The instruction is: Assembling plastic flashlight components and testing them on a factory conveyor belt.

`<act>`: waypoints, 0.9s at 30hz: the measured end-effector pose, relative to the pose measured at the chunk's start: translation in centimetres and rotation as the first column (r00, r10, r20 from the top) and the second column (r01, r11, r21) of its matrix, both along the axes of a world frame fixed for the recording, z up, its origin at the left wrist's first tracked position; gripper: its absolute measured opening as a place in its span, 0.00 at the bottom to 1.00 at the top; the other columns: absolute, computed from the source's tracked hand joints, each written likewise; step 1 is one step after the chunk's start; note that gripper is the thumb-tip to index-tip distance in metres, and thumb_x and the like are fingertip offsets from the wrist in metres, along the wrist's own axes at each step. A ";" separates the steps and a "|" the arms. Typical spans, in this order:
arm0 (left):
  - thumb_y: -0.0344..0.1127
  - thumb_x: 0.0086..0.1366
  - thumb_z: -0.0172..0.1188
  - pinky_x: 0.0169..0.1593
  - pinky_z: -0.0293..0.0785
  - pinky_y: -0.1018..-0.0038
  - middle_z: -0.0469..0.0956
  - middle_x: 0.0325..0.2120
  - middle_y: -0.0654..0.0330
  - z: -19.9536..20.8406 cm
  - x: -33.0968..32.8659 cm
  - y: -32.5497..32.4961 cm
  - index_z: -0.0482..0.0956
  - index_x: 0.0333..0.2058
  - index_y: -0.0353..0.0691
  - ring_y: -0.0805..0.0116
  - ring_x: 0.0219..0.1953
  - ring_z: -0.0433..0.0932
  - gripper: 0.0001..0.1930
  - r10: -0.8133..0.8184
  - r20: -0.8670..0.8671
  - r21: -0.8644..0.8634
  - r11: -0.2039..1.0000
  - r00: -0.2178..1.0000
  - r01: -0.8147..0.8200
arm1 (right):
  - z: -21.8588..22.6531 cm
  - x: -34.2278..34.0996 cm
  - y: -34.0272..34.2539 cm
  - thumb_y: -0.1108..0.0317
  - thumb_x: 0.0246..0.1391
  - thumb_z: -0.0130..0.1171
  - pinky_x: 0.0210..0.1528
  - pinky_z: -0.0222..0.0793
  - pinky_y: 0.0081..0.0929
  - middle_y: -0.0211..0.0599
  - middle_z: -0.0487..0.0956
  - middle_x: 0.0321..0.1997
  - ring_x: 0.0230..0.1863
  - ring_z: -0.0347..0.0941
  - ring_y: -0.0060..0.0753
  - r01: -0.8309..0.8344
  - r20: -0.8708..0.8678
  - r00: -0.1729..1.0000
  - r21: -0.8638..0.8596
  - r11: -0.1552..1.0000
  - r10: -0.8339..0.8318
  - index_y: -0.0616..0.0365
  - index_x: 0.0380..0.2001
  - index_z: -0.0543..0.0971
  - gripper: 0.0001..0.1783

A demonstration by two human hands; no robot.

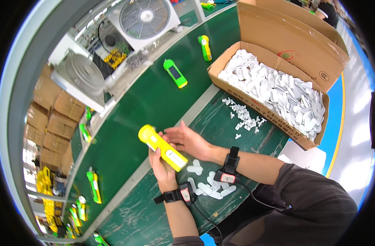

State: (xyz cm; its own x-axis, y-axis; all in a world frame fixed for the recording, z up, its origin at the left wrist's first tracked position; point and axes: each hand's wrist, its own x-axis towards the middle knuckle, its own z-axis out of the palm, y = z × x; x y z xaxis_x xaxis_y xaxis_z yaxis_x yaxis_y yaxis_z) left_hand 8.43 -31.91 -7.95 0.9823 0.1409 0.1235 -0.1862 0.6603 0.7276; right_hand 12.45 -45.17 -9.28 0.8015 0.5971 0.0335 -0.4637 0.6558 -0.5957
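A yellow flashlight [162, 146] lies slantwise in my left hand [162, 170], its wide head toward the far left and a white oval piece set in its side near the tail. The thumb of that hand presses along the barrel. Just beyond the flashlight, my right hand [192, 142] has its fingers stretched out and apart. Its fingertips come close to the barrel; whether they touch it is hidden. Several loose white oval plastic pieces [214, 187] are scattered on the green work surface [134, 213] beside my wrists.
A cardboard box [269, 112] full of white plastic pieces stands at the far right, with small white parts [247, 117] spilled before it. Green-and-yellow flashlights [175, 74] lie on the green conveyor belt [126, 135]. Beyond it are fans [144, 18]. Cables run from my wrist straps.
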 end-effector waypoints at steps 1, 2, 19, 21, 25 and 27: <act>0.36 0.63 0.55 0.49 0.73 0.67 0.68 0.53 0.53 -0.1 0.0 0.2 0.60 0.58 0.34 0.63 0.52 0.71 0.27 0.026 -0.010 -0.010 1.000 1.000 -0.026 | 0.2 -0.1 0.0 0.33 0.59 0.32 0.64 0.53 0.41 0.44 0.66 0.59 0.62 0.59 0.38 0.001 0.000 1.000 0.008 1.000 -0.001 0.59 0.60 0.63 0.42; 0.37 0.65 0.53 0.50 0.73 0.67 0.67 0.55 0.53 -0.5 0.3 0.7 0.59 0.59 0.35 0.64 0.53 0.70 0.26 0.052 -0.020 -0.015 0.999 0.998 -0.052 | 0.5 -0.1 -0.1 0.33 0.60 0.32 0.64 0.54 0.42 0.44 0.67 0.58 0.61 0.61 0.39 0.012 -0.028 1.000 0.000 1.000 -0.012 0.60 0.59 0.63 0.41; 0.31 0.52 0.67 0.48 0.69 0.55 0.70 0.41 0.41 0.2 13.4 11.8 0.60 0.59 0.32 0.41 0.43 0.72 0.37 0.201 0.437 0.796 -0.540 0.877 -0.274 | -0.5 1.5 -2.0 0.35 0.57 0.43 0.52 0.63 0.33 0.39 0.72 0.50 0.50 0.69 0.35 -0.019 -0.216 0.974 0.237 0.971 0.071 0.54 0.55 0.66 0.37; 0.34 0.53 0.66 0.49 0.67 0.53 0.70 0.41 0.41 -0.6 13.6 11.9 0.61 0.59 0.33 0.39 0.43 0.71 0.35 0.221 0.385 0.810 -0.545 0.896 -0.214 | -0.4 1.4 -1.8 0.34 0.57 0.43 0.52 0.63 0.33 0.38 0.72 0.49 0.49 0.69 0.34 -0.020 -0.221 0.973 0.228 0.973 0.072 0.54 0.54 0.67 0.36; 0.50 0.62 0.54 0.53 0.65 0.53 0.68 0.47 0.38 -1.0 13.9 14.8 0.59 0.58 0.29 0.39 0.49 0.69 0.34 0.393 0.349 0.825 -0.559 0.851 -0.081 | 0.0 1.1 -1.5 0.34 0.56 0.43 0.51 0.63 0.32 0.37 0.72 0.49 0.48 0.69 0.32 -0.046 -0.194 0.977 0.205 0.978 0.087 0.54 0.53 0.68 0.36; 0.55 0.65 0.47 0.56 0.63 0.54 0.66 0.52 0.36 -0.2 14.4 16.6 0.59 0.57 0.25 0.39 0.53 0.67 0.36 0.451 0.450 0.836 -0.517 0.771 -0.185 | -0.3 1.5 -2.0 0.34 0.56 0.43 0.50 0.64 0.31 0.37 0.72 0.49 0.48 0.69 0.32 -0.021 -0.205 0.977 0.204 0.979 0.064 0.54 0.53 0.68 0.36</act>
State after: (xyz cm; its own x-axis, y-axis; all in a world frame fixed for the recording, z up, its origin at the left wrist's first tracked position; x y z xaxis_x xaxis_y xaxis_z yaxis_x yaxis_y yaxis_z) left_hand 22.79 -15.32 -8.12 0.8067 0.2800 0.5204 0.1771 -0.9547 0.2391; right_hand 13.97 -47.18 -9.62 0.7772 0.6292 -0.0100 -0.5941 0.7284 -0.3412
